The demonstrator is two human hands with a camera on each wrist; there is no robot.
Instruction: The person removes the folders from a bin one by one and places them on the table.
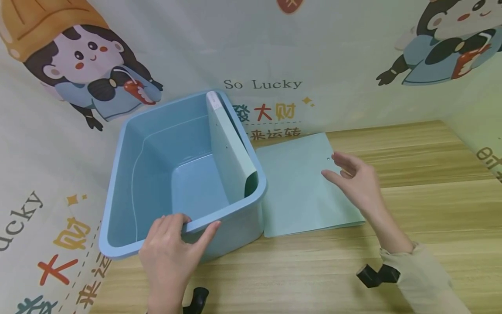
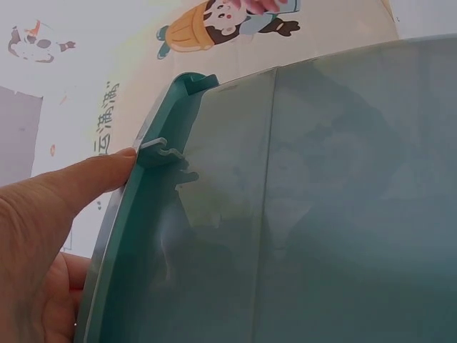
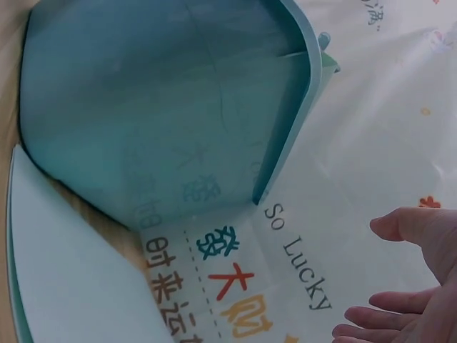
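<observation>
A blue plastic bin [image 1: 219, 218] stands on the wooden table, and a pale green folder [image 1: 231, 152] leans upright inside along its right wall. My left hand [image 1: 172, 248] grips the bin's near rim, the thumb on the outside; the left wrist view shows the thumb against the rim [image 2: 121, 207]. Flat beside the bin on the right lies another pale green folder [image 1: 306, 187]. Over its right edge hovers my right hand [image 1: 358, 183], fingers apart and relaxed, holding nothing. In the right wrist view the right hand [image 3: 407, 286] is likewise spread, with the folder [image 3: 71, 257] at lower left.
Wood-grain tabletop [image 1: 431, 196] extends to the right and in front. A printed cloth backdrop [image 1: 196, 43] with cartoon figures and lettering hangs behind and to the left, close to the bin's far side.
</observation>
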